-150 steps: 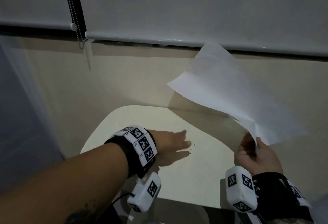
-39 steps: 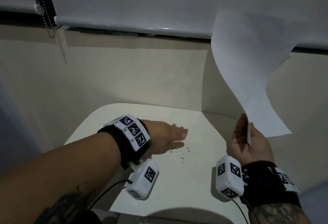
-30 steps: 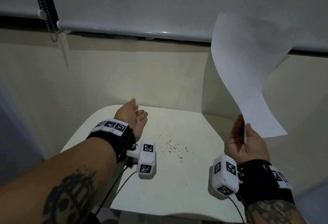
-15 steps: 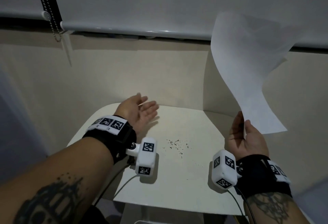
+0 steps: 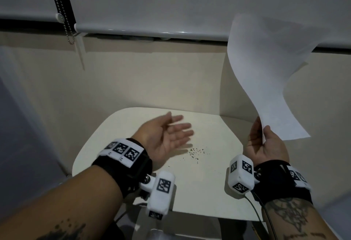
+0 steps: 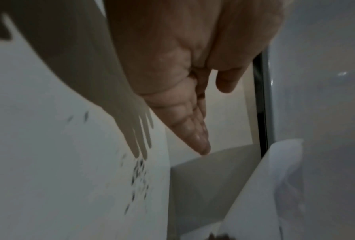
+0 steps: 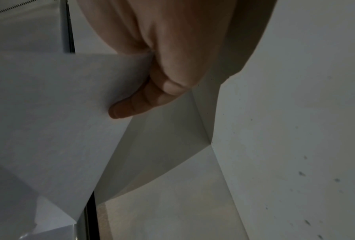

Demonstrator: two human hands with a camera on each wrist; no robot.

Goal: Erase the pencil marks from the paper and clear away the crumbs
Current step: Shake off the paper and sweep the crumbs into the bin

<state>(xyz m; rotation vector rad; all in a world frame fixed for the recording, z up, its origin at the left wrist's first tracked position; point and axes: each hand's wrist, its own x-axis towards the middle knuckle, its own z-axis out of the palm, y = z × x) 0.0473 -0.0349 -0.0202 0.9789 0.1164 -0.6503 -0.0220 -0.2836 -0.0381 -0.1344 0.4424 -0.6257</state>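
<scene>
A white sheet of paper [image 5: 269,72] hangs in the air at the right, curling upward; my right hand [image 5: 264,140] pinches its lower edge between thumb and fingers. The same sheet [image 7: 49,113] fills the left of the right wrist view. Dark eraser crumbs [image 5: 196,152] lie in a small cluster on the white table [image 5: 199,192], also visible as dark crumbs [image 6: 139,172] in the left wrist view. My left hand [image 5: 171,135] hovers just left of the crumbs, palm turned up and sideways, fingers straight and empty.
The small table has rounded corners and stands against a beige wall [image 5: 133,80]. A roller blind [image 5: 171,2] with a bead chain [image 5: 62,7] hangs above. The table's near edge lies just in front of my wrists.
My left hand lifted off the table, turned palm up at the far left, then came back right toward the crumbs. The crumbs are now in a tighter cluster. The paper stays raised.
</scene>
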